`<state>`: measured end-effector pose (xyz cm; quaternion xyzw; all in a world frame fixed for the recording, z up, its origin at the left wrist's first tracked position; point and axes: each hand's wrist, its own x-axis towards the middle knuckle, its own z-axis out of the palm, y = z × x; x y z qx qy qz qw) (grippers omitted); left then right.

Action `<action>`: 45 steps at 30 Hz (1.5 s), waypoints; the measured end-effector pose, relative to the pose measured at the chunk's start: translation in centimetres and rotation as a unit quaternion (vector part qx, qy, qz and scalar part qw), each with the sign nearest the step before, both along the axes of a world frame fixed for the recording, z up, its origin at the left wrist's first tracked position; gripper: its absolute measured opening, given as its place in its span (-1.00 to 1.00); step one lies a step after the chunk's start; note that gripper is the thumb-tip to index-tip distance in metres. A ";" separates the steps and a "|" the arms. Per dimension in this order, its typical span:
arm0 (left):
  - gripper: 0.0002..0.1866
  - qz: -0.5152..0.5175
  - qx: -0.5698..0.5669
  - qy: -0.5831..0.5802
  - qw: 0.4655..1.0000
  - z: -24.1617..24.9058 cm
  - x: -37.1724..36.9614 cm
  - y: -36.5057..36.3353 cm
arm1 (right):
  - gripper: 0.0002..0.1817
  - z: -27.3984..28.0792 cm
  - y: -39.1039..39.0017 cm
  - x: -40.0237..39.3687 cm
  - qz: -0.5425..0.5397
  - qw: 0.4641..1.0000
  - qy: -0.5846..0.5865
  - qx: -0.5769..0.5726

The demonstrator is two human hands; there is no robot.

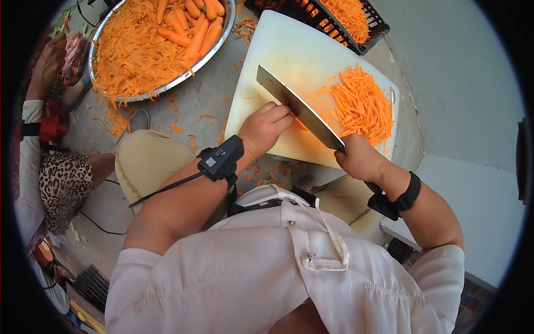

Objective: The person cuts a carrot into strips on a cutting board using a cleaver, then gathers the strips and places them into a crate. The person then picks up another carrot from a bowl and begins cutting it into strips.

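In my right hand (360, 158) is the handle of a cleaver (297, 106), its wide blade slanting across the white cutting board (278, 39). The fingers of my left hand (268, 128) are curled and pressed down close beside the blade. Under them lies a carrot piece (299, 124), mostly hidden by the hand and the cleaver. To the right of the blade, a heap of carrot strips (362, 107) rests on the board, with a few loose strips near it.
At upper left stands a metal basin (139, 98) with peeled carrots (194, 33) and shavings. A black crate (379, 25) of shredded carrot sits behind the board. Another person's hand (49, 61) is at far left. Scraps litter the floor; a white surface (473, 217) lies right.
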<state>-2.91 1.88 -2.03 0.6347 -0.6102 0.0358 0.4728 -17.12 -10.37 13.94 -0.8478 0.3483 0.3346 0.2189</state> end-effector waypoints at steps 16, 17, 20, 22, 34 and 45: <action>-0.75 -0.014 0.015 -0.016 1.000 0.3 -0.2 0.3 | -0.77 -6.9 -0.3 0.9 0.032 0.997 -0.059 -0.030; -0.75 -0.011 0.015 -0.011 1.000 0.2 -0.3 0.4 | -0.77 -7.4 -0.2 0.7 0.024 0.996 -0.082 -0.030; -0.75 -0.005 0.001 0.007 1.000 0.4 -0.1 0.2 | -0.76 -7.1 0.6 0.7 -0.001 0.993 -0.118 -0.030; -0.76 -0.009 0.000 0.000 1.000 0.5 0.0 0.3 | -0.76 -6.7 0.9 0.5 -0.014 0.991 -0.129 -0.032; -0.79 -0.013 -0.009 -0.008 1.000 0.0 0.1 0.3 | -0.74 -0.8 0.9 -0.9 -0.120 0.986 -0.090 0.066; -0.78 -0.012 -0.004 0.002 1.000 0.1 0.1 0.2 | -0.72 -0.8 0.6 -0.4 -0.053 0.998 -0.023 0.018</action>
